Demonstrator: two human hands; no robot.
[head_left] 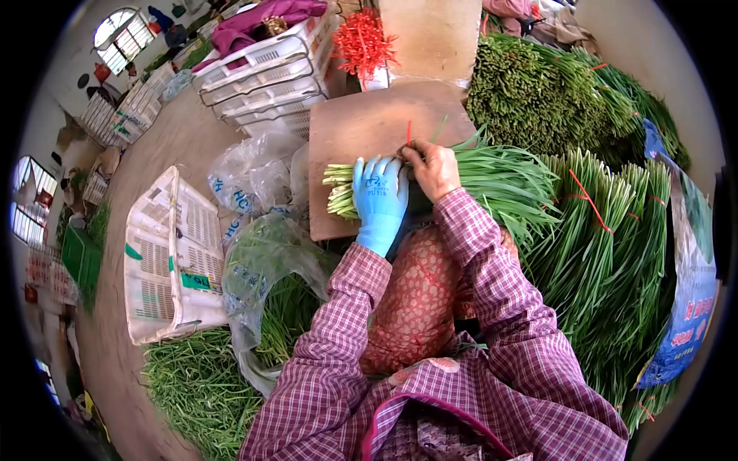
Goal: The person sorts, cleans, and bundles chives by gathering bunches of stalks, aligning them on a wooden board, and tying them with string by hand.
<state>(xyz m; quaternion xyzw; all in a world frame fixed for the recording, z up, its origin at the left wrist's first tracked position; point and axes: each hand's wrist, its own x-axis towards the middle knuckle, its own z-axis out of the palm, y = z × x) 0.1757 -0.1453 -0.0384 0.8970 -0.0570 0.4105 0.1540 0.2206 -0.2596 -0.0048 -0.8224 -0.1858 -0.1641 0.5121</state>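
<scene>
A bundle of long green stalks [503, 180] lies across a brown board [346, 138], its pale cut ends to the left and its leaves to the right. My left hand [380, 196], in a light blue glove, is wrapped over the bundle near the cut ends. Just right of it, my bare right hand [432, 167] pinches a thin red tie [409, 132] that sticks up above the stalks. The underside of the bundle is hidden by my hands.
White crates [269, 69] are stacked at the upper left; another crate [173, 261] stands at the left beside plastic bags [257, 173]. Red ties [363, 46] hang behind the board. Tied green bundles [600, 223] are piled at the right. Loose greens [200, 384] lie lower left.
</scene>
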